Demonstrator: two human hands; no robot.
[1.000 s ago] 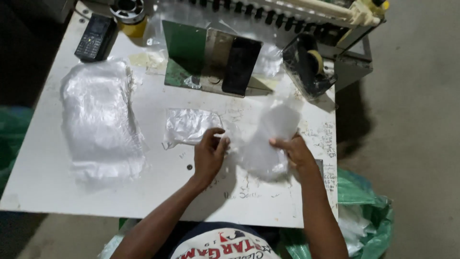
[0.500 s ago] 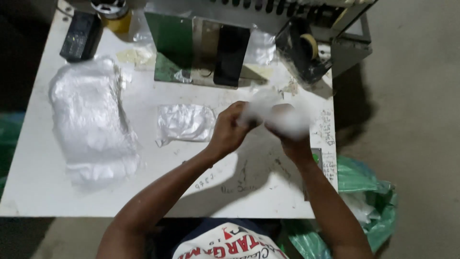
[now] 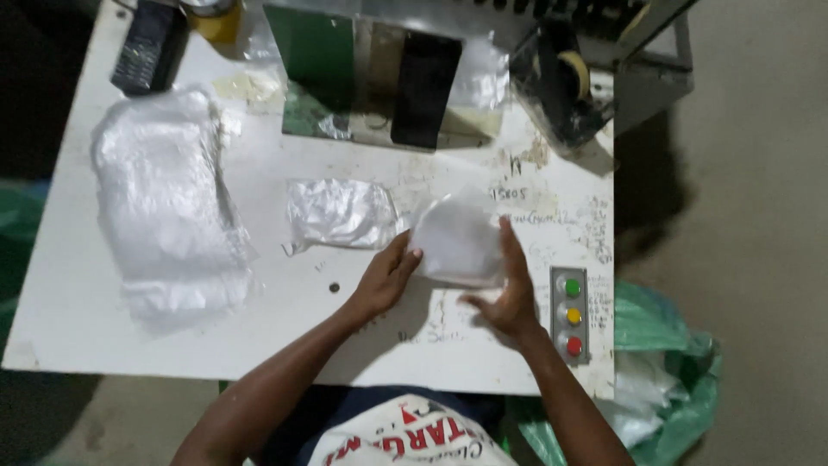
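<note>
Hands: left hand (image 3: 385,280) and right hand (image 3: 509,289) flank a small white packet (image 3: 457,242) at centre frame, fingers spread flat against its sides, holding it between them.
Technique: judged best pressed evenly from both sides, keeping the film smooth.
Neighbours: crumpled clear bag (image 3: 338,213) just left; big plastic bundle (image 3: 164,207) far left.
Edges: button panel (image 3: 571,315) beside the right wrist; table (image 3: 285,341) bare below.

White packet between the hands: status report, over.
Left hand and right hand both holding white packet over table. Crumpled plastic bag beside it, apart.
</note>
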